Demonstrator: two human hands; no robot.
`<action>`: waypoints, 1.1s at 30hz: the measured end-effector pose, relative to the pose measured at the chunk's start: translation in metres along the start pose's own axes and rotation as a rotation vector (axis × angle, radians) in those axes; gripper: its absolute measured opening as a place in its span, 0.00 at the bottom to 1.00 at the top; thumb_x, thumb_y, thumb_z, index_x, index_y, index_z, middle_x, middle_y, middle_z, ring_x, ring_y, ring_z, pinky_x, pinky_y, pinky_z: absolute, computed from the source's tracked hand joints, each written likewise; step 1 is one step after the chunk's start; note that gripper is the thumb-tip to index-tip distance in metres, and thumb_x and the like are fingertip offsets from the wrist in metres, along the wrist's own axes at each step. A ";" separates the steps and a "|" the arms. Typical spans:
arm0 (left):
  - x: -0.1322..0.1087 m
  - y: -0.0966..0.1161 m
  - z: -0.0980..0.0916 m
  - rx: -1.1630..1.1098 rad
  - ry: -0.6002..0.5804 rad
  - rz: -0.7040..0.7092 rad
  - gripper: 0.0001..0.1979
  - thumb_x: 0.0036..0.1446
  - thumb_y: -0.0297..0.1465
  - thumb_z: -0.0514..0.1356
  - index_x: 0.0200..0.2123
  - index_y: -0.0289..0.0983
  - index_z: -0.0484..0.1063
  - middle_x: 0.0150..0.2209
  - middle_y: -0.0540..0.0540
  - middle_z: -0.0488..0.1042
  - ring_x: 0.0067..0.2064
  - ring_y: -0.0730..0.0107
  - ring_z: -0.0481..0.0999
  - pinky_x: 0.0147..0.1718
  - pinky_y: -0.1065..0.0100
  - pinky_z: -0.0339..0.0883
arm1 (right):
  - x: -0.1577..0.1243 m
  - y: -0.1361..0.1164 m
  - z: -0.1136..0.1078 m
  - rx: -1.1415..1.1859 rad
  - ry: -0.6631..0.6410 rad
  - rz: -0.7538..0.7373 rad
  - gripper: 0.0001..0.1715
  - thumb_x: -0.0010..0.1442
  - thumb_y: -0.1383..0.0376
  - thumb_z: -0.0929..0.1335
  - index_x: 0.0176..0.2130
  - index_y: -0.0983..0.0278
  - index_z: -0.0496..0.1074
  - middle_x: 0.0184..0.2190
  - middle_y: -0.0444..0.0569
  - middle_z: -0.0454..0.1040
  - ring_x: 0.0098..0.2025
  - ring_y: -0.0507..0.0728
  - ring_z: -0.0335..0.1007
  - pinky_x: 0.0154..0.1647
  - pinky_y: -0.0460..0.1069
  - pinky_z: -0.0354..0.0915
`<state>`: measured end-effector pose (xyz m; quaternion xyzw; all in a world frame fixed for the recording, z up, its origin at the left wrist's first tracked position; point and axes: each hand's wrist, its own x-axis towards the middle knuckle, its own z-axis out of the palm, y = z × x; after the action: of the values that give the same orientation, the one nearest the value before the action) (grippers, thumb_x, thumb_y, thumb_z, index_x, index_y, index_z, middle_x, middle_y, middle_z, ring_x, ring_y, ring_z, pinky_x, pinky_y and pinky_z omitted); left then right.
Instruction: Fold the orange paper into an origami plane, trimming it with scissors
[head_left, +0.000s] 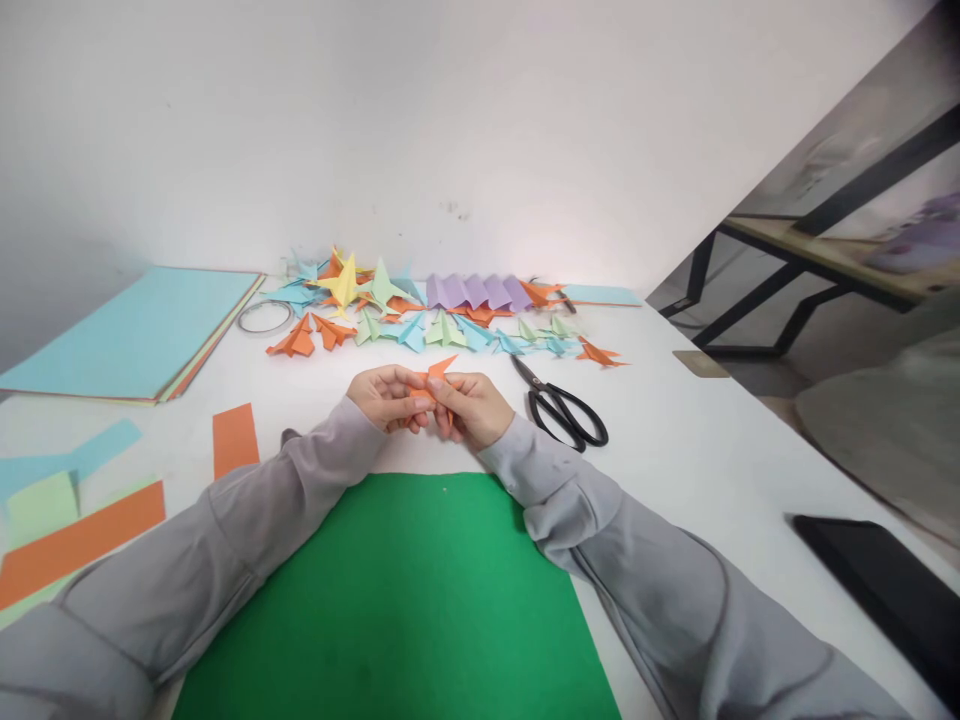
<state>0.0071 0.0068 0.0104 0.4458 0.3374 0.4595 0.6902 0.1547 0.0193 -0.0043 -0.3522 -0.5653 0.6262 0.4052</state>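
Note:
Between my two hands is a small folded piece of orange paper [441, 367], with one pointed tip sticking up. My left hand [390, 397] pinches its left side between thumb and fingers. Closed on its right side, my right hand [478, 405] has the thumb laid across the fold. My fingers hide much of the piece. Both hands are just above the far edge of a green sheet [405, 590]. Black-handled scissors [562, 405] lie to the right of my right hand.
Folded paper shapes in several colours [446, 328] line the wall, with a purple pleated strip [478, 293] among them. A stack of coloured sheets [135, 330] and a wire coil [265, 316] lie left. Orange strips [235, 440] are nearer. A black flat device [881, 580] lies right.

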 end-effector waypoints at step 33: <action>0.006 -0.009 -0.004 0.098 0.204 0.175 0.13 0.37 0.30 0.68 0.26 0.32 0.69 0.18 0.49 0.74 0.21 0.70 0.75 0.21 0.69 0.70 | 0.001 0.005 0.002 0.161 0.273 -0.186 0.17 0.41 0.60 0.74 0.30 0.64 0.68 0.17 0.39 0.71 0.19 0.50 0.68 0.16 0.44 0.65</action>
<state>0.0086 0.0120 0.0006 0.4576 0.3877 0.5437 0.5871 0.1515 0.0190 -0.0090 -0.3467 -0.4833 0.5755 0.5612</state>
